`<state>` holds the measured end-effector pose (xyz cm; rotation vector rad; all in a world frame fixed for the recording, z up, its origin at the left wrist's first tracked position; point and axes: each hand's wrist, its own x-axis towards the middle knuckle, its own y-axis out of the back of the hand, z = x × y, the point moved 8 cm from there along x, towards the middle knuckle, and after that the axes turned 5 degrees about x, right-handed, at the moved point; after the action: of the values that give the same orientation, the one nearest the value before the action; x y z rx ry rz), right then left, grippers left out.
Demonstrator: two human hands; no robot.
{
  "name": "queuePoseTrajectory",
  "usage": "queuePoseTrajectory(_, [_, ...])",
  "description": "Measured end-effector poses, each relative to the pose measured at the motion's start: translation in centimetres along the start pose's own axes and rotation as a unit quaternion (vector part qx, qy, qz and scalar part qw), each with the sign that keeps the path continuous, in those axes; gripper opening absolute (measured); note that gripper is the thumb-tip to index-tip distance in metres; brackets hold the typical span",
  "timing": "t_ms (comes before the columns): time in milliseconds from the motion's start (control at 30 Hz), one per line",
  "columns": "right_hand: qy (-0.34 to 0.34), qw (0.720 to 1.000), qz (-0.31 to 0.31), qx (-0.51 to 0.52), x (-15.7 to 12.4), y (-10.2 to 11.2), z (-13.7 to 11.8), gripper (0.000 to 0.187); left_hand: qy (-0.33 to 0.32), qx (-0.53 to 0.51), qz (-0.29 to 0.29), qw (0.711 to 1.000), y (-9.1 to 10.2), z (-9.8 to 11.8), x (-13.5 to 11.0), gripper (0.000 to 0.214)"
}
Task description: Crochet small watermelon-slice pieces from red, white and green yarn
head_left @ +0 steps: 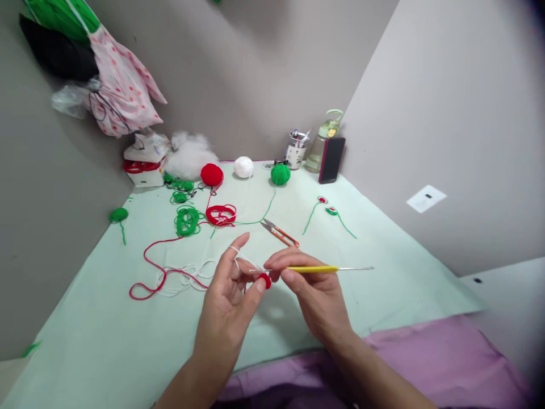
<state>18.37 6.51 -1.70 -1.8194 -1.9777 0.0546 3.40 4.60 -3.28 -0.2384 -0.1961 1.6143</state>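
Between thumb and fingers my left hand [227, 301] pinches a small red crochet piece [266, 280]. White yarn [244, 253] runs over its raised index finger toward the piece. My right hand [317, 289] is closed around the yellow handle of a double-ended crochet hook [313, 269]. One hook tip points left and meets the yarn at the top of the red piece; the other end sticks out to the right. Red yarn [164, 270] and loose white yarn [181, 279] lie on the table left of my left hand.
Orange thread snips [280, 233] lie beyond my hands. Red [212, 175], white [243, 167] and green [280, 174] yarn balls line the back. Two small crochet pieces [331, 211] with green tails lie right. A phone [332, 161] leans on a bottle [315, 150] near a pen cup [296, 156].
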Motion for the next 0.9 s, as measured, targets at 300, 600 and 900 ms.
queuePoseTrajectory(300, [0.004, 1.0, 0.012, 0.012, -0.2, 0.3, 0.1, 0.008, 0.01, -0.01, -0.021, 1.0, -0.6, 0.1, -0.3, 0.066])
queuePoseTrajectory(600, [-0.056, 0.995, -0.002, 0.088, 0.3, 0.7, 0.4, 0.025, -0.011, 0.04, -0.005, 0.999, 0.3, 0.4, -0.3, 0.056])
queuePoseTrajectory(900, [0.029, 0.997, -0.059, -0.032, -0.6, 0.4, -1.9, 0.021, -0.069, 0.083, 0.016, 0.994, 0.6, 0.4, -0.7, 0.042])
